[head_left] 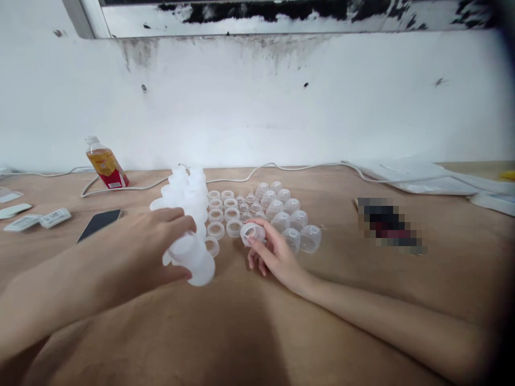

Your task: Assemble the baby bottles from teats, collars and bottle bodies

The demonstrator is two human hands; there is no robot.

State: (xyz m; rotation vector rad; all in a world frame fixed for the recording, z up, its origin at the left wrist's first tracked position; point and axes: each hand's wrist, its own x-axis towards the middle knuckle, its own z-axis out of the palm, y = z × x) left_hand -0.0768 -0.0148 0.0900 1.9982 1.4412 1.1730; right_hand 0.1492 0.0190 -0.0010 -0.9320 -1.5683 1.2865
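Note:
My left hand (155,244) is wrapped round a translucent white baby bottle (201,266), tilted above the table. Between the thumb and fingers of my right hand (279,260) is a clear-white screw ring (245,235); whether a teat sits inside it I cannot make out. Several more white bottles (189,193) stand in rows behind my left hand. To their right, several loose rings (216,215) lie in two columns. Small clear teats (250,198) come after them, partly hidden by my right hand. Clear domed caps (298,220) fill the rows on the right.
A drink bottle (108,166) stands at the back left, near a white cable (257,174) along the wall. A dark phone (98,222) and white packets (55,217) lie left. At right are a pixelated flat object (388,225) and plastic sheeting (426,179).

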